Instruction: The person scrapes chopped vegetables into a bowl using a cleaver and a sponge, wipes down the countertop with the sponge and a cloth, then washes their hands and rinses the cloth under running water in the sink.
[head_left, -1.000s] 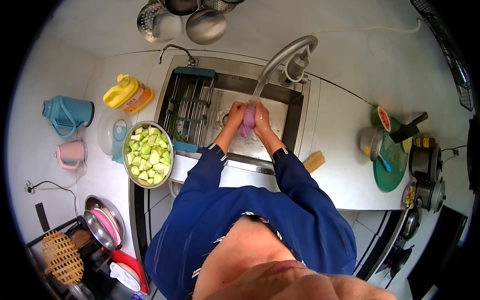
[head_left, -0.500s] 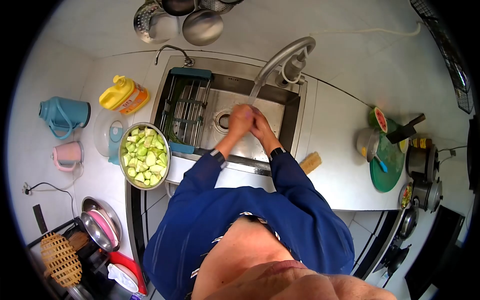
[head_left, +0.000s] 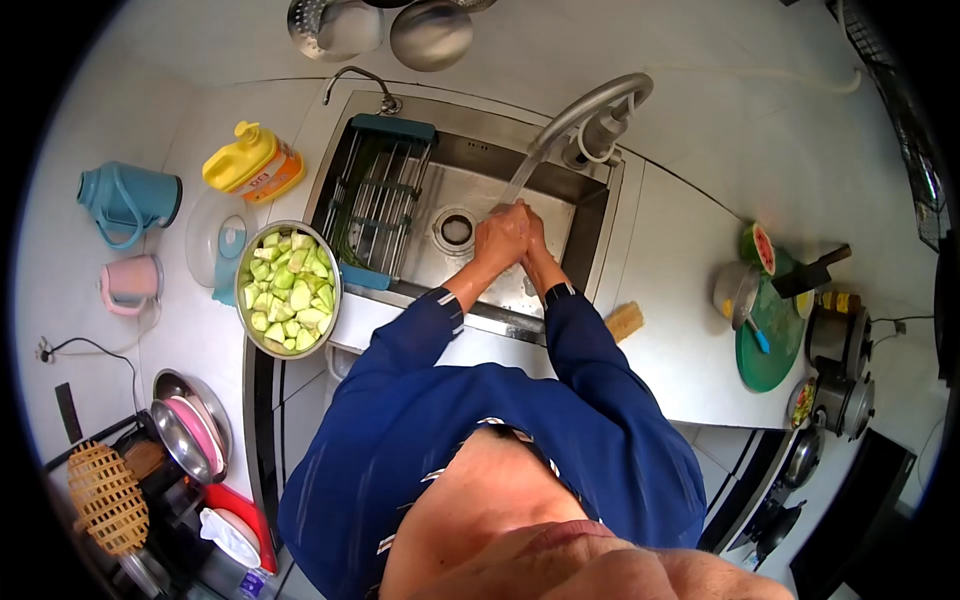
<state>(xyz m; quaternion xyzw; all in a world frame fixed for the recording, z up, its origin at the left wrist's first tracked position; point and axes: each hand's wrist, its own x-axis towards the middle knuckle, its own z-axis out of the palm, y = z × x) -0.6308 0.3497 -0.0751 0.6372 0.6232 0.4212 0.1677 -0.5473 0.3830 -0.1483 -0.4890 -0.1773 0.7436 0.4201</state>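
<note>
Over the steel sink (head_left: 480,290), my left hand (head_left: 501,238) and my right hand (head_left: 534,236) are pressed together, closed. The purple cloth seen in the earlier frames is hidden now, so what they hold does not show. Water falls from the curved faucet (head_left: 590,100) just above my knuckles. A drying rack (head_left: 385,200) spans the sink's left side. The round drain (head_left: 456,230) lies left of my hands.
A bowl of cut green vegetable pieces (head_left: 290,290) stands left of the sink, near a yellow jug (head_left: 253,163). On the right counter are a sponge (head_left: 625,321), a green cutting board (head_left: 765,350), a cleaver (head_left: 812,271) and a small pot (head_left: 735,288).
My hands have closed together around where the purple cloth was, and the cloth has gone out of sight. The camera view has shifted slightly.
</note>
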